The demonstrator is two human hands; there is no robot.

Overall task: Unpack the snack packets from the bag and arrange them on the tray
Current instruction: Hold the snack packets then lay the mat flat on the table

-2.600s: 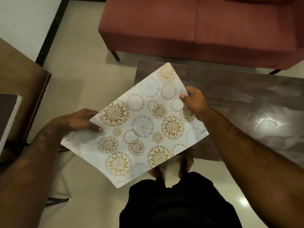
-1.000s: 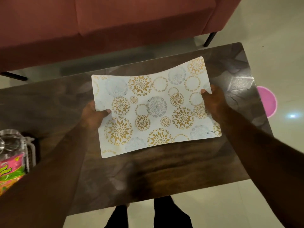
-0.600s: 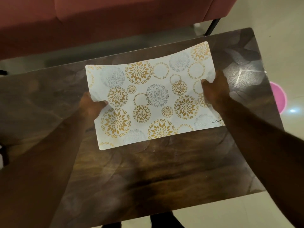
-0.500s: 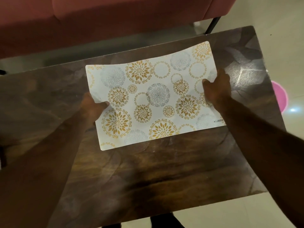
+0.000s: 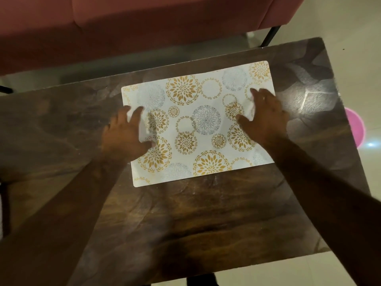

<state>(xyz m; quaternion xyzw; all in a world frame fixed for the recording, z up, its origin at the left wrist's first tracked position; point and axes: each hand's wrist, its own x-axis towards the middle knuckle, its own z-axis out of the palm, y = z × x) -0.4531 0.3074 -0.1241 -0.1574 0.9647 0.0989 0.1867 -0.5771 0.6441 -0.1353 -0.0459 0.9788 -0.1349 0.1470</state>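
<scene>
Head view: found white flat tray point(image 5: 198, 141) with gold-grey floral circles lying on dark wood table point(image 5: 195, 213); left grip point(image 5: 125, 133), right grip point(image 5: 266, 118) spread wide, resting on its ends. Judged slip risk: glossy top, thin tray.

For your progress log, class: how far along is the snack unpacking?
Done: the flat white tray with gold flower circles lies on the dark wooden table. In hand: left hand and right hand spread open over it. Left: all unpacking; no bag or packets show.

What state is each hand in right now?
Left hand: open, fingers spread over the white rectangular mat with gold and grey floral circles.
Right hand: open, fingers spread over the same mat.
</scene>
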